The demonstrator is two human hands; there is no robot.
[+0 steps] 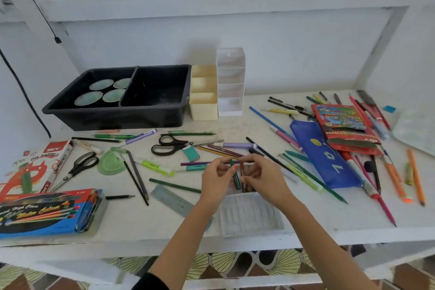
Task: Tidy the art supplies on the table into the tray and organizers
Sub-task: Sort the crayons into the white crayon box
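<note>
Few supplies are put away: the black tray (pixel 117 120) holds only four round dishes (pixel 101 84) in its left compartment, I see nothing in the cream organizer (pixel 203 110) or the white organizer (pixel 230 107), and pens and pencils cover the table (pixel 164 221). My left hand (pixel 216 179) pinches a green crayon (pixel 236 175); my right hand (pixel 263 181) grips a dark red crayon (pixel 242 169). Both are just above the white plastic insert (pixel 249 215). The green crayon's long axis runs near-to-far, lower end towards the insert

Mid-desk (pixel 146 223), the left hand (pixel 216 180) pinched a green crayon (pixel 236 178) and the right hand (pixel 262 180) a red crayon (pixel 242 168) beside it, both above a clear plastic insert (pixel 250 215). The black tray (pixel 117 120) sat at eleven o'clock, with the cream organizer (pixel 204 108) and white organizer (pixel 230 103) at twelve.
</note>
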